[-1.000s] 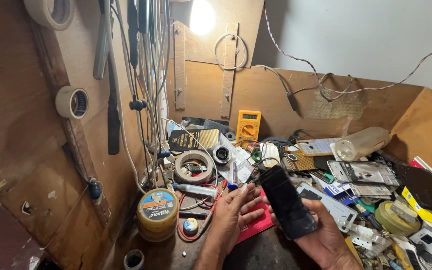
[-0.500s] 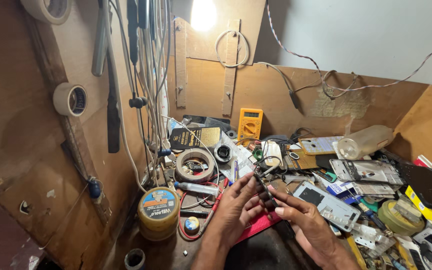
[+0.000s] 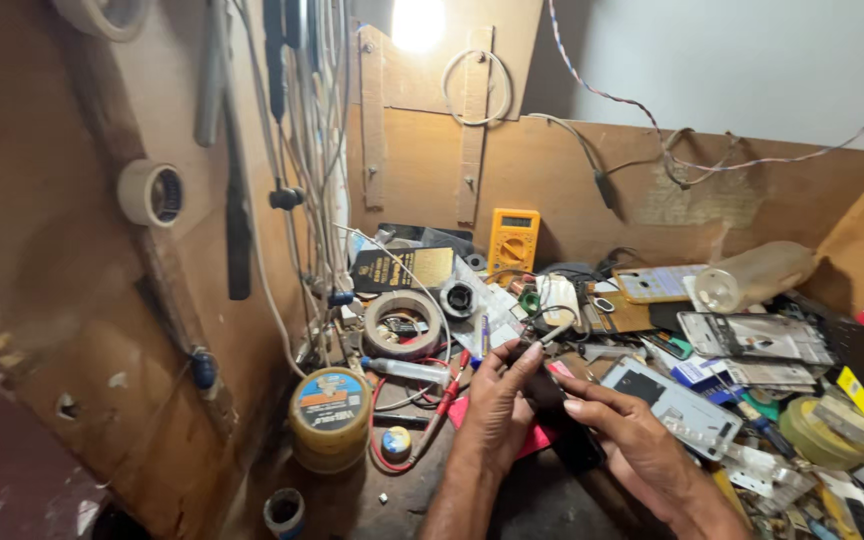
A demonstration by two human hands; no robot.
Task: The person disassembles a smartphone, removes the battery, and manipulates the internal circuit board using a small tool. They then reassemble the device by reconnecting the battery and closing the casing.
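Lower centre of frame: left hand [image 3: 500, 402] curled around the near edge of a dark phone [image 3: 560, 425], thumb lying along its top. Right hand [image 3: 630, 438] grips the same phone from the right, index finger extended across its face. Phone sits tilted between both hands, just above a red mat [image 3: 530, 440] on the bench. Left of the hands: yellow round tin [image 3: 329, 418], red wire [image 3: 399, 425]. Behind, mid-frame: tape roll [image 3: 404, 325], yellow multimeter [image 3: 513, 242]. Right: clear plastic bottle [image 3: 752, 276] among loose phone parts.

Tin [image 3: 329, 418] left of hands, multimeter [image 3: 513, 239] behind
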